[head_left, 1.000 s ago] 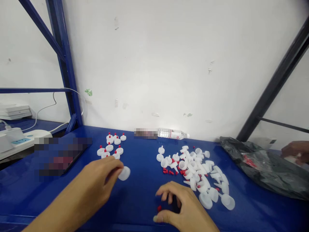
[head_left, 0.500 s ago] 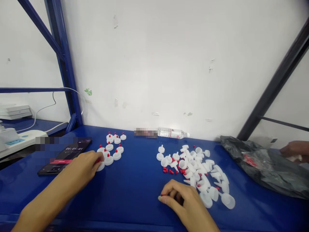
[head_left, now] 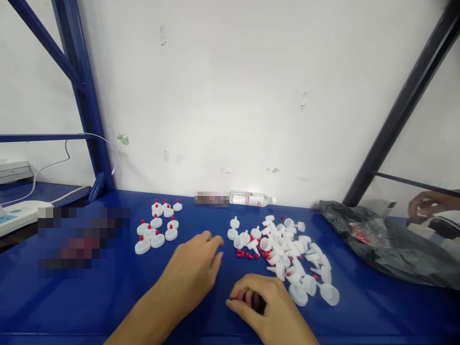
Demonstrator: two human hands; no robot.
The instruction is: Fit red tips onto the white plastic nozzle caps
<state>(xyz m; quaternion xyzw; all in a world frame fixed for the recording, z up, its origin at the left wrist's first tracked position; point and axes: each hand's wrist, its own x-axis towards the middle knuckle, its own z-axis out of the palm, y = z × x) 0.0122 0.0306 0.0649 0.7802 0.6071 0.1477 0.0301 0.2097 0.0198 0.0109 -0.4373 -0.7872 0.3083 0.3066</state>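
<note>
Blue surface [head_left: 118,292]: is running left to right beneath everything, with a scuffed white wall [head_left: 230,96] standing behind.
Left end: a blue frame [head_left: 81,96] is rising beyond a white power strip [head_left: 30,213]; a pixelated object [head_left: 82,244] is lying nearer, showing nothing readable.
Red-capped tops [head_left: 157,241]: are standing clustered left of centre.
Left hand [head_left: 194,266]: is hanging over the middle, its grip parting loosely around nothing visible.
Bottle [head_left: 247,198]: is lying near the wall, its label carrying print too small to read.
Right hand [head_left: 271,304]: its grip is pinching, probably on a mostly hidden red cap [head_left: 233,299].
Pile: white spouted tops [head_left: 283,249] and loose red caps [head_left: 239,254] are lying just beyond that hand.
Right end: a dark post [head_left: 398,105] is slanting up beside a grey plastic bag [head_left: 388,254]; another person's hand [head_left: 427,203] is showing behind.
</note>
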